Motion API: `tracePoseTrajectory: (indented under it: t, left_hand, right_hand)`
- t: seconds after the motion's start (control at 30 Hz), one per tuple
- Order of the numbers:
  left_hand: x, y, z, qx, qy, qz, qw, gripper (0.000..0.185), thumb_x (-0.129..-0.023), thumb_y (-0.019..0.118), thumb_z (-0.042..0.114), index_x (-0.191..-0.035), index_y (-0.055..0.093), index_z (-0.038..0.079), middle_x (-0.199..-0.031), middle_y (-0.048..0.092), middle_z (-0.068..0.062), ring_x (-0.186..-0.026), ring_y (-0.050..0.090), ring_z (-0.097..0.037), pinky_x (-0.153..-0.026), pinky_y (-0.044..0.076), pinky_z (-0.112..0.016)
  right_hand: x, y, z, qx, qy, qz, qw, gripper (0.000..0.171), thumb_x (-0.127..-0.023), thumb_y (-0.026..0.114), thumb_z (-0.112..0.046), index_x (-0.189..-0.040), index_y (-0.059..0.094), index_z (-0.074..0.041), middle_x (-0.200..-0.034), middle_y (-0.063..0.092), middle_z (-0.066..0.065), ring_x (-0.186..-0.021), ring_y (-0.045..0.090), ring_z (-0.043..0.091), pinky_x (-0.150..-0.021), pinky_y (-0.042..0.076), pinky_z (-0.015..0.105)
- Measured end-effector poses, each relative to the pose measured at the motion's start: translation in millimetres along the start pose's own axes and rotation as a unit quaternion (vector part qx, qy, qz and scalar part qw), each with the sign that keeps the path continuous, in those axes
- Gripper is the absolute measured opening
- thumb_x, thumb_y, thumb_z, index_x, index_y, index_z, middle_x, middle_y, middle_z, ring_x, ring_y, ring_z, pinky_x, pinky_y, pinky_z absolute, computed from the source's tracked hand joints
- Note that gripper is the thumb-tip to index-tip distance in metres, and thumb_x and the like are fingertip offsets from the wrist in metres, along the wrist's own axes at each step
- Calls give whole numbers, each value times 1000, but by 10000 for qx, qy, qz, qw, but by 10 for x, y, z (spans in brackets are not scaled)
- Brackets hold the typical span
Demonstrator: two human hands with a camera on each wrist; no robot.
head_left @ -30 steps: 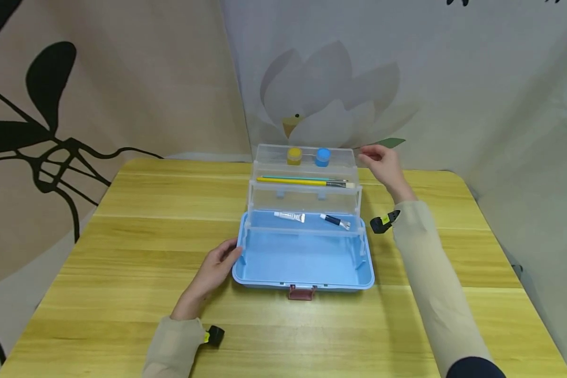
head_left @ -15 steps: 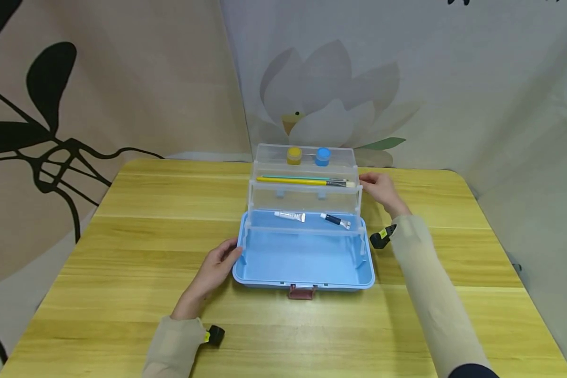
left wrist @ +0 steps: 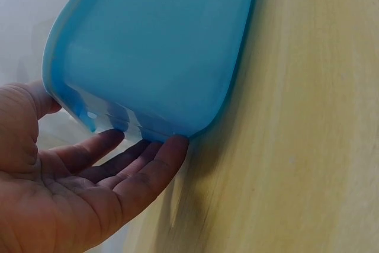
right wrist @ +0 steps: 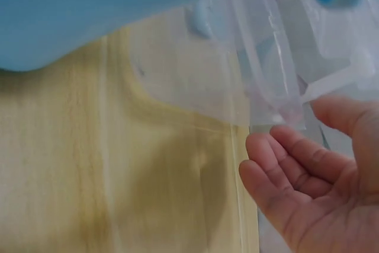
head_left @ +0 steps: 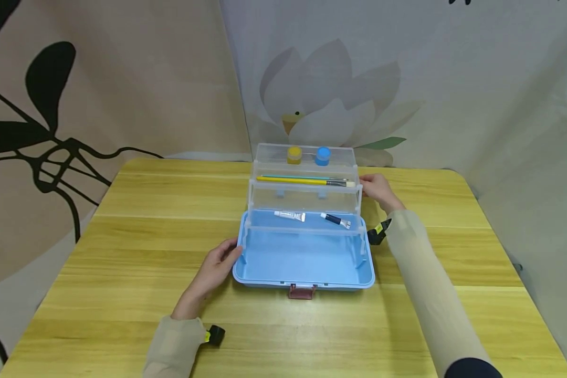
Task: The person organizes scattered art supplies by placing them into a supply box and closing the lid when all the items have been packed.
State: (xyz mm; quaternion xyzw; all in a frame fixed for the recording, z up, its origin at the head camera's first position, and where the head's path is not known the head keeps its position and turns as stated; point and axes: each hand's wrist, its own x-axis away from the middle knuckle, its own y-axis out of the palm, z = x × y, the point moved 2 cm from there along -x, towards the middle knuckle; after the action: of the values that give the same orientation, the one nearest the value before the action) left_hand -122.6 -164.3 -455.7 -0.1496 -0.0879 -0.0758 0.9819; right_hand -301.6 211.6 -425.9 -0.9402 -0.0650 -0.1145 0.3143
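Observation:
A light-blue art box (head_left: 302, 262) stands unfolded on the table, its clear stepped trays (head_left: 307, 199) raised at the back. My left hand (head_left: 216, 265) grips its left side; in the left wrist view the thumb is at the rim and the fingertips lie against the side wall. Level with the middle tray, my right hand (head_left: 380, 190) is at the box's right rear. The right wrist view shows its thumb and index finger pinching the corner of a clear plastic panel (right wrist: 195, 81), apparently the lid. In the head view that panel is hard to make out.
On the trays lie a yellow paint pot (head_left: 294, 155), a blue paint pot (head_left: 322, 156), paintbrushes (head_left: 293, 180), a white paint tube (head_left: 290, 216) and a dark one (head_left: 335, 220). A reddish latch (head_left: 301, 292) hangs at the box front. Fabric (head_left: 170, 79) hangs behind the wooden table (head_left: 146, 236).
My right hand has come down from beside the top tray to the middle tray's right end, then slightly left. The left hand and the box have stayed in place.

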Motion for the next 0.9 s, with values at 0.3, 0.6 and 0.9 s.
tracePoseTrajectory:
  t: [0.3, 0.6, 0.9]
  left_hand:
    - [6, 7, 1, 45, -25, 43, 10000, 47, -100, 47, 25, -136, 42, -6, -135, 45, -25, -124, 44, -33, -103, 37, -45]
    - [7, -1, 0, 23, 17, 60, 10000, 47, -100, 47, 25, -135, 42, -6, -135, 46, -25, -123, 45, -33, -102, 37, -46]
    - [14, 1, 10, -2, 10, 59, 10000, 48, -100, 48, 26, -135, 43, -6, -135, 46, -25, -123, 45, -33, -102, 37, -46]
  right_hand:
    - [-86, 24, -5, -34, 255, 43, 9997, 42, -99, 43, -24, -123, 54, 9, -122, 54, 25, -105, 52, 32, -95, 45, 45]
    - [-138, 42, -55, 161, 147, 194, 9996, 37, -95, 44, -13, -120, 56, 12, -119, 56, 27, -97, 56, 31, -88, 50, 43]
    - [-145, 55, -50, 234, -71, 299, 9993, 31, -94, 45, -7, -113, 58, 13, -108, 59, 26, -76, 55, 19, -74, 53, 37]
